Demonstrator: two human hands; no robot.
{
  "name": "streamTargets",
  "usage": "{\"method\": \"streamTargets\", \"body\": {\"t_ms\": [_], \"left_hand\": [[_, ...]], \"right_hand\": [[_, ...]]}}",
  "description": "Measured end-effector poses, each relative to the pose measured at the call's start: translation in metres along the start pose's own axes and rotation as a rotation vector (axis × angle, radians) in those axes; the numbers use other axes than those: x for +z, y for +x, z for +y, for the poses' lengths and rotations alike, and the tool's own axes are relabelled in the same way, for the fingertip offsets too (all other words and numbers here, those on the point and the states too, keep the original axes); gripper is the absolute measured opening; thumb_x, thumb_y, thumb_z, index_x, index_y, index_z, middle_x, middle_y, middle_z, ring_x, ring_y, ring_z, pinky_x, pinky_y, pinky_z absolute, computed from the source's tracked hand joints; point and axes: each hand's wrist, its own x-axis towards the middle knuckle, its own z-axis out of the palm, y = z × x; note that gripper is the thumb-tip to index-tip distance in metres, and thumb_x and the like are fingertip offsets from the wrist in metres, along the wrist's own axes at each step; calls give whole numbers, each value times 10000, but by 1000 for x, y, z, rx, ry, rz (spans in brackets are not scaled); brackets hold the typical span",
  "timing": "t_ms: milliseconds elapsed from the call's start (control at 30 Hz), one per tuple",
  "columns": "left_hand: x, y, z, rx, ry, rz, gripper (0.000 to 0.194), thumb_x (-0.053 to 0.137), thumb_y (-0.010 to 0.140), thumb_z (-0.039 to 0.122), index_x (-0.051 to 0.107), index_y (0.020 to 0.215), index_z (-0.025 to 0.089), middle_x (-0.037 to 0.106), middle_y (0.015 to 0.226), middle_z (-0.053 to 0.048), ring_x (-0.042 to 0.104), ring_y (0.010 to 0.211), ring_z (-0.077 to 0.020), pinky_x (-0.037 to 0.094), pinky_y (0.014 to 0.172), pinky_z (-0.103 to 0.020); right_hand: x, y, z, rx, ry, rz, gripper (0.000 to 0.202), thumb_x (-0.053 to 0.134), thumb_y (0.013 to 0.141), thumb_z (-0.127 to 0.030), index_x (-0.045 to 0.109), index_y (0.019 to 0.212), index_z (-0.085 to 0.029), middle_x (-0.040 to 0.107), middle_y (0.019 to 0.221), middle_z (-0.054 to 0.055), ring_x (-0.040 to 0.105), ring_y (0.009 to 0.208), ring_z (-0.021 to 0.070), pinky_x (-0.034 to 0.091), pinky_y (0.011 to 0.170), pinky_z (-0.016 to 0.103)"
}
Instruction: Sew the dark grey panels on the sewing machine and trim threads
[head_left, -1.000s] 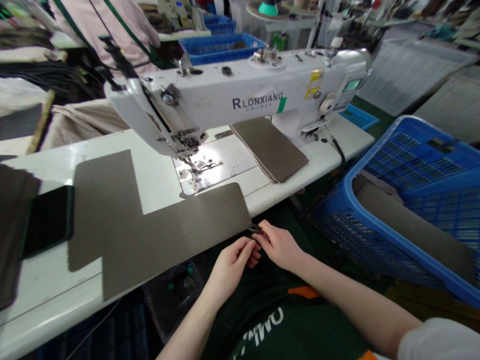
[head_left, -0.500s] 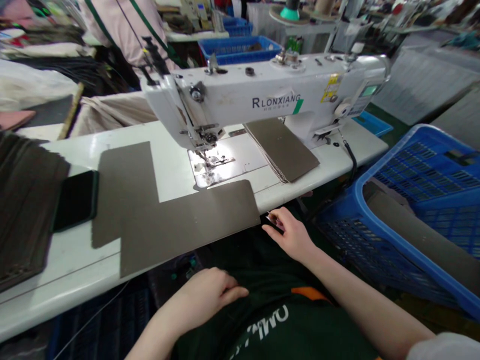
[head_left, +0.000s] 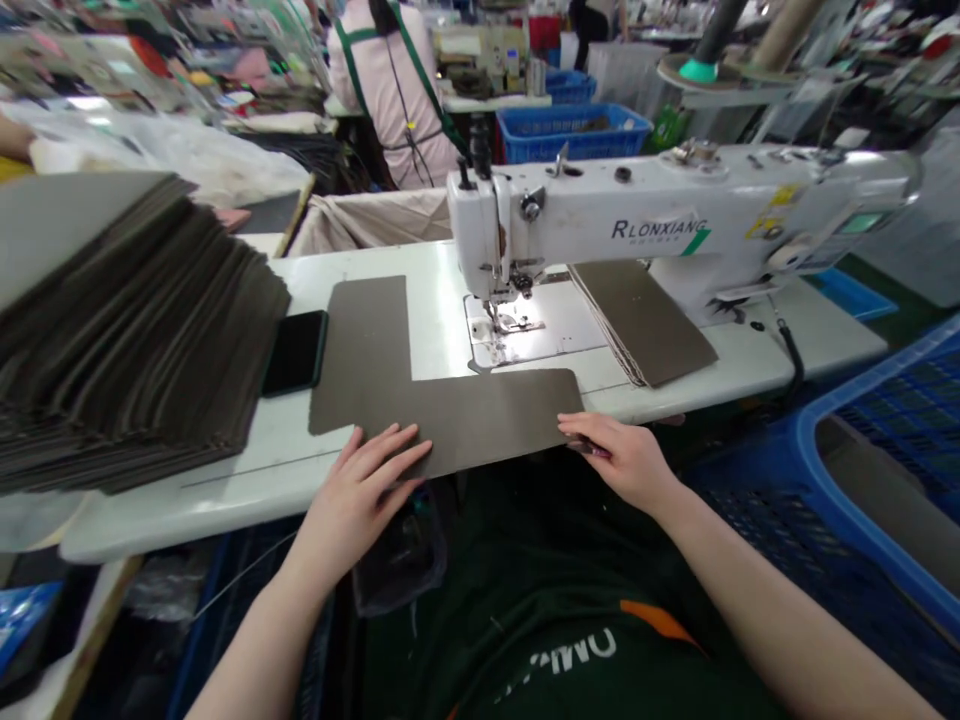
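My left hand (head_left: 371,480) lies with fingers spread on the lower edge of a flat grey-brown fabric piece (head_left: 480,420). The piece has a stepped outline; whether it is one panel or two overlapping ones I cannot tell. At its right front corner, my right hand (head_left: 626,460) is closed around a small dark pointed tool (head_left: 589,446) with a purple part, its fingertips touching the fabric. Just behind the fabric stands a white sewing machine (head_left: 585,215), its needle area lit. A folded stack of the same fabric (head_left: 649,320) rests under the machine's arm.
A tall pile of grey-brown panels (head_left: 150,340) fills the left side, with a black phone (head_left: 296,352) beside it. Right of the table (head_left: 810,370) stands a blue basket (head_left: 810,440) holding fabric. Further back are a person in pink (head_left: 409,100) and another blue basket (head_left: 574,130).
My left hand has risen from my lap onto the fabric's edge. My right hand has come up to the fabric's right corner, the tool now showing. The view has turned left.
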Motion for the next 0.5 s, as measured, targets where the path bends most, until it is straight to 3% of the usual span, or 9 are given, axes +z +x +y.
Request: {"method": "streamTargets", "body": {"t_ms": [133, 233, 300, 367, 500], "left_hand": [[-34, 3, -4, -86, -189, 183, 264, 576, 912, 318, 654, 1163, 299, 681, 1195, -17, 587, 1186, -239, 296, 1150, -502], [-59, 7, 7, -321, -414, 308, 179, 678, 840, 355, 704, 999, 277, 717, 1053, 1, 637, 1079, -236, 469, 1018, -406], [-70, 10, 18, -537, -583, 290, 215, 726, 787, 403, 704, 942, 256, 725, 931, -1, 680, 857, -213, 567, 743, -310], [-76, 14, 28, -734, -778, 240, 283, 761, 734, 441, 691, 919, 237, 706, 781, 6, 639, 619, -169, 512, 497, -242], [-78, 20, 41, -914, -1082, 197, 339, 790, 682, 443, 652, 892, 216, 649, 632, 26, 567, 455, -136, 436, 379, -208]], "right_hand": [[-36, 6, -19, 109, 132, 184, 196, 553, 926, -323, 677, 1048, -235, 687, 1050, 41, 636, 971, 202, 498, 875, 316], [-58, 7, -30, 262, 158, 322, 208, 608, 887, -412, 680, 954, -229, 669, 864, 23, 618, 770, 167, 495, 686, 259], [-66, 6, -33, 360, 236, 336, 257, 629, 860, -461, 670, 937, -219, 616, 734, 11, 562, 626, 139, 445, 542, 227], [-70, 3, -34, 456, 371, 310, 302, 649, 834, -494, 654, 933, -209, 562, 646, -2, 509, 530, 123, 392, 454, 214], [-72, -2, -30, 589, 628, 255, 325, 687, 800, -492, 626, 963, -218, 566, 628, -7, 523, 494, 131, 411, 434, 220]]}}
